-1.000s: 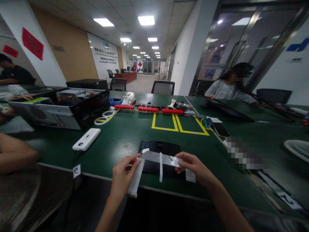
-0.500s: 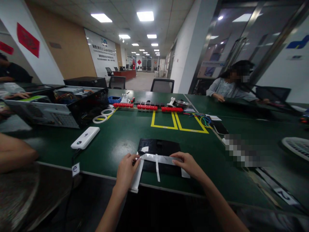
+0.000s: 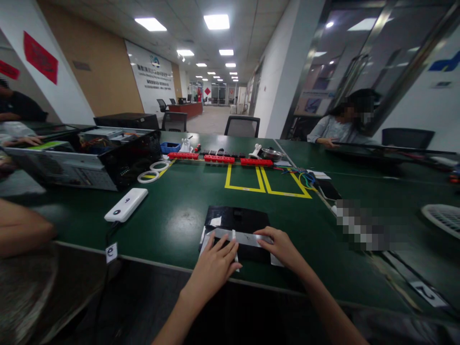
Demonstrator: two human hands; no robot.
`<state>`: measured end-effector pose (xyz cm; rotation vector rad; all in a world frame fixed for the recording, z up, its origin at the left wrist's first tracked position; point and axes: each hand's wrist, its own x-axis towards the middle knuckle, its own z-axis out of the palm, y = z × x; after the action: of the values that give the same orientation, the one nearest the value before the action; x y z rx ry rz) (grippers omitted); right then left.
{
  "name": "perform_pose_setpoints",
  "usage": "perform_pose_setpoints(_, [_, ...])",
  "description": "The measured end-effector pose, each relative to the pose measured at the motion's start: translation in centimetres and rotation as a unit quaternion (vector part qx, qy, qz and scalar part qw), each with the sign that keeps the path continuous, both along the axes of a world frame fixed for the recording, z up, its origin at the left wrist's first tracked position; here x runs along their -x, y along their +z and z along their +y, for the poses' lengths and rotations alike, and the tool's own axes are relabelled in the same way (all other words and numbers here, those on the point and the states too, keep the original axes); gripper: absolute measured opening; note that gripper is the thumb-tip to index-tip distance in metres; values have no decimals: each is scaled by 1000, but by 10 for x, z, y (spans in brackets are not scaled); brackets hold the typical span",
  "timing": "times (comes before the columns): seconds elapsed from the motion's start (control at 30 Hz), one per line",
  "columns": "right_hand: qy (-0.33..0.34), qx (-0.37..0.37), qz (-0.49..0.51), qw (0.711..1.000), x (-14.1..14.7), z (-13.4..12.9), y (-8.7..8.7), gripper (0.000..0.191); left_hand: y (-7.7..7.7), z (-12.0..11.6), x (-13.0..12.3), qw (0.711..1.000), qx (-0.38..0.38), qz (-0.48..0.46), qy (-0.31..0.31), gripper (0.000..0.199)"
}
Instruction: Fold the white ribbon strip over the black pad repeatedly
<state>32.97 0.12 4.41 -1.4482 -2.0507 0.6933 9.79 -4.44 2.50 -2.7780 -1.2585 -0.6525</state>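
A black flat panel (image 3: pixel 237 218) lies on the green table near its front edge. Across it runs a silver-grey strip (image 3: pixel 247 237), crossed by a narrow white strip (image 3: pixel 234 234). A small white patch (image 3: pixel 216 221) shows on the panel's left part. My left hand (image 3: pixel 216 261) rests on the strip's left part, its fingers spread and flat. At the strip's right end my right hand (image 3: pixel 279 245) pinches it between thumb and fingers. Under that hand a white piece (image 3: pixel 276 260) sticks out at the panel's lower right corner.
An open computer case (image 3: pixel 72 165) stands at the left, beside white rings (image 3: pixel 148 177) and a white power bank (image 3: pixel 126 205). Red strips (image 3: pixel 219 159) lie at the back. A person (image 3: pixel 345 120) sits at the right; another person's arm (image 3: pixel 25 227) is at the left.
My left hand has moved right from the strip's left end, and its fingers have spread flat over it. The person at the right has tilted a dark panel. My right hand has hardly moved.
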Motion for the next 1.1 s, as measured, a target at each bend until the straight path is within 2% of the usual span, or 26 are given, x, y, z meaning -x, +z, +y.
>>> perform_pose_setpoints(0.2, [-2, -22, -28, 999, 0, -1, -2, 22, -1, 3, 6, 999, 48, -13, 3, 38])
perform_pose_setpoints(0.43, [-29, -78, -55, 995, 1, -3, -7, 25, -1, 1, 3, 998, 43, -41, 15, 34])
perform_pose_setpoints(0.57, [-29, -76, -32, 996, 0, -4, -2, 24, 1, -3, -3, 997, 45, -47, 35, 34])
perform_pose_setpoints(0.67, [-50, -96, 0, 994, 4, -3, 8, 21, 4, -3, -3, 997, 51, -55, 25, 38])
perform_pose_setpoints(0.8, [-62, -137, 26, 988, 27, -3, 27, 25, 13, 6, 17, 992, 62, -103, 22, 46])
perform_pose_setpoints(0.9, [-20, -136, -3, 991, 57, -3, 33, 32, 14, 19, 44, 981, 49, -169, 81, 38])
perform_pose_setpoints(0.97, [27, -133, -68, 988, 78, -2, 30, 39, 9, 28, 61, 974, 35, -189, 123, 34])
perform_pose_setpoints(1.1, [102, -113, -211, 966, 105, 0, 9, 56, -13, 41, 83, 970, 20, -164, 181, 32])
